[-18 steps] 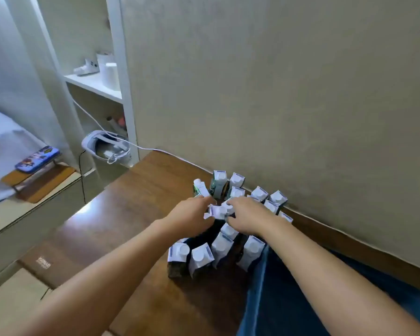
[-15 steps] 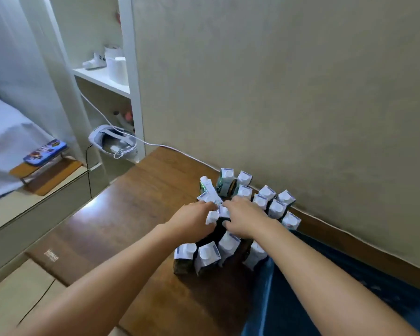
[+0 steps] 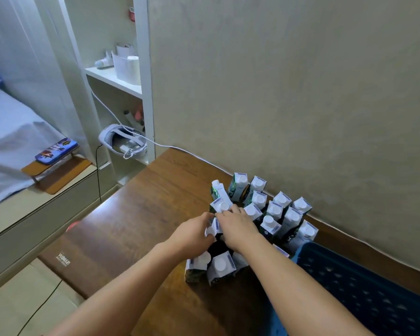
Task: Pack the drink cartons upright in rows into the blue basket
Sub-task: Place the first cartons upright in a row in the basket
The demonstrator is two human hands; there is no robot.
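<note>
both hands on one carton, basket waiting at the right

here the left hand (image 3: 194,235) and the right hand (image 3: 238,226) meet over the middle of the carton cluster, fingers curled together around a single small carton (image 3: 212,229) that sits between them, its white top and cap showing in the gap. both hands are closed on it, knuckles nearly touching.

around them the other drink cartons (image 3: 272,209) stand upright on the wooden table (image 3: 143,214), crowded toward its far edge against the wall (image 3: 289,93). most are behind and to the right of the hands; three more (image 3: 218,265) stand just in front of the wrists, nearer the person.

the blue basket (image 3: 364,289) lies at the table's right side, its perforated wall and rim touching or just beside the nearest cartons. i cannot tell whether any carton is inside it.

a white cable (image 3: 194,156) runs along the far left corner of the table toward a white headset (image 3: 123,141) on the low shelf (image 3: 114,78) beyond.
</note>
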